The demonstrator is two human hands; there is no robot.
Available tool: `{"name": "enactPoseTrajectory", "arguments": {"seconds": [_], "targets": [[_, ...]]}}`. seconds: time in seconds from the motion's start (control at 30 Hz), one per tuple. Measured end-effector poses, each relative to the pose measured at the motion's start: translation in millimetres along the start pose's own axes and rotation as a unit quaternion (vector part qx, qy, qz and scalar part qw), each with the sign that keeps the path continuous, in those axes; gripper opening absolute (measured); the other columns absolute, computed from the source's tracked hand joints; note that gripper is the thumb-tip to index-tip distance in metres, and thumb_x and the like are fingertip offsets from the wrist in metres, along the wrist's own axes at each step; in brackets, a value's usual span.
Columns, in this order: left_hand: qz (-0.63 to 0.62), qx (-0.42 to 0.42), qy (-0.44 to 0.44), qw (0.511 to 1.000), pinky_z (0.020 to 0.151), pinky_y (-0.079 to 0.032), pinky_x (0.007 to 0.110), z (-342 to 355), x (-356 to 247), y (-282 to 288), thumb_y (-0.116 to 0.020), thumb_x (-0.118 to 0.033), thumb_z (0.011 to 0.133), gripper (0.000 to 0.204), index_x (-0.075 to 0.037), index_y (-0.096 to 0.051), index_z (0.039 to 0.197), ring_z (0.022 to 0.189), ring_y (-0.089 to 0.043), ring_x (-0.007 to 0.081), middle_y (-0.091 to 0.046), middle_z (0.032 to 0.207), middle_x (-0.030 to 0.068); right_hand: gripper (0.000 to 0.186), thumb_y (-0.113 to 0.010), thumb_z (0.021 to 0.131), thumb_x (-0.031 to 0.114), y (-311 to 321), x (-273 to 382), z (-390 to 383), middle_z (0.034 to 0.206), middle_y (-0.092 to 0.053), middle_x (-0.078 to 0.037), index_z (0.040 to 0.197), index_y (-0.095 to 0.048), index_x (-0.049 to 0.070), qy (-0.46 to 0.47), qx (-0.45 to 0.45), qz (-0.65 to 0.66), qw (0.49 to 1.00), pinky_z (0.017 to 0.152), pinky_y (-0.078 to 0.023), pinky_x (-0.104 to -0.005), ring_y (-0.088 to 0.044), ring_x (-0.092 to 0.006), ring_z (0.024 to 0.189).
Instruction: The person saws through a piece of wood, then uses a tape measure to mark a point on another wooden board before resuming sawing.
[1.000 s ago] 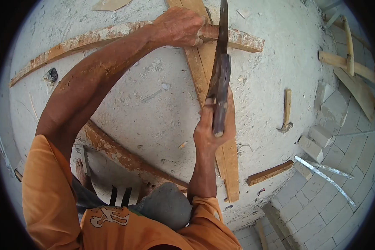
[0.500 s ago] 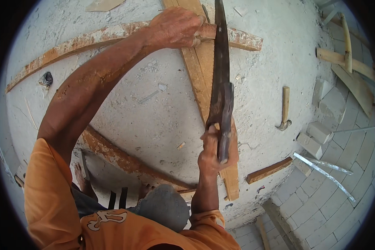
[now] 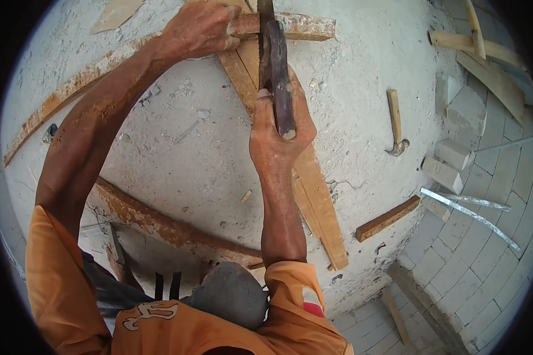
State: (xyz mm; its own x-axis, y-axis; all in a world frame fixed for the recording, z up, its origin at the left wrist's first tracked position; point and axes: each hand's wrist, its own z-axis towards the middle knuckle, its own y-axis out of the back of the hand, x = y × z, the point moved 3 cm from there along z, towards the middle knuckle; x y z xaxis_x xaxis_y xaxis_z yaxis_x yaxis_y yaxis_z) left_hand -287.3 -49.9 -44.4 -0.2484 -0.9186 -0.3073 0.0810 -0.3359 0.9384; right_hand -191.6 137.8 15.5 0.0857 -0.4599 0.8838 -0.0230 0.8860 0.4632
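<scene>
My right hand (image 3: 283, 127) is wrapped round the dark handle of a handsaw (image 3: 276, 77). The saw's blade points away from me and crosses a long, paint-stained wooden batten (image 3: 308, 25); its far end runs out of the picture. Just left of the blade, my left hand (image 3: 202, 28) is closed over the same batten. Under the batten, narrow wooden planks (image 3: 321, 207) lie slantwise on the floor. How deep the teeth sit in the wood cannot be made out.
To the right lie a claw hammer (image 3: 395, 121), a short wood block (image 3: 388, 219) and pale blocks (image 3: 450, 157). Shiny metal strips (image 3: 471, 219) rest over grey paving. Another stained board (image 3: 160, 222) lies near my legs. Timber offcuts (image 3: 479, 44) are at the far right.
My right hand has pushed the saw forward, away from me, so the handle is now close to the batten. My left hand keeps its hold. The whole view has shifted slightly.
</scene>
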Motion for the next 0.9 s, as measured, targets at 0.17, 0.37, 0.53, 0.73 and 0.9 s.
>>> {"name": "enactPoseTrajectory", "arguments": {"seconds": [0.17,0.37,0.53,0.73,0.9], "targets": [[0.029,0.069,0.026,0.997,0.067,-0.056,0.041,-8,21,4,-0.078,-0.028,0.077,0.046,0.002,-0.063,0.108,0.072,-0.069,0.0297,-0.068,0.077,0.0179,0.04,-0.06,0.084,-0.005,21,-23,-79,0.077,-0.06,-0.009,0.123,-0.055,-0.012,0.072,-0.046,0.017,0.996,0.055,-0.047,-0.0254,-0.056,-0.0108,0.062],[0.028,0.041,-0.003,0.999,0.064,-0.056,0.04,-10,12,-1,-0.081,-0.029,0.074,0.054,0.0,-0.06,0.115,0.07,-0.068,0.0285,-0.068,0.076,0.0149,0.037,-0.062,0.083,-0.007,-20,-6,17,0.074,-0.062,-0.01,0.118,-0.055,-0.014,0.029,-0.006,-0.003,1.0,0.056,-0.047,-0.0259,-0.056,-0.0131,0.06],[0.047,0.056,-0.003,0.997,0.062,-0.057,0.039,-22,24,-1,-0.072,-0.011,0.076,0.023,0.001,-0.064,0.093,0.07,-0.07,0.028,-0.066,0.069,0.0145,0.029,-0.06,0.086,-0.004,10,-26,-88,0.088,-0.066,-0.015,0.114,-0.058,-0.013,0.102,-0.056,0.01,0.993,0.057,-0.047,-0.0258,-0.059,-0.0158,0.065],[0.017,-0.003,-0.02,1.0,0.055,-0.056,0.037,-12,4,-11,-0.066,-0.003,0.076,0.03,0.001,-0.062,0.105,0.063,-0.068,0.0269,-0.066,0.068,0.0158,0.026,-0.061,0.084,-0.005,-13,0,13,0.09,-0.068,-0.016,0.109,-0.059,-0.012,-0.032,0.01,-0.013,0.999,0.06,-0.051,-0.0274,-0.061,-0.0199,0.063],[0.068,0.031,0.013,0.997,0.076,-0.056,0.043,-28,6,-9,-0.08,-0.03,0.076,0.052,0.0,-0.062,0.114,0.085,-0.069,0.0313,-0.069,0.085,0.0191,0.04,-0.064,0.078,-0.009,1,-33,-57,0.097,-0.069,-0.02,0.118,-0.056,-0.012,0.045,-0.041,0.028,0.998,0.059,-0.051,-0.027,-0.063,-0.0205,0.063]]}}
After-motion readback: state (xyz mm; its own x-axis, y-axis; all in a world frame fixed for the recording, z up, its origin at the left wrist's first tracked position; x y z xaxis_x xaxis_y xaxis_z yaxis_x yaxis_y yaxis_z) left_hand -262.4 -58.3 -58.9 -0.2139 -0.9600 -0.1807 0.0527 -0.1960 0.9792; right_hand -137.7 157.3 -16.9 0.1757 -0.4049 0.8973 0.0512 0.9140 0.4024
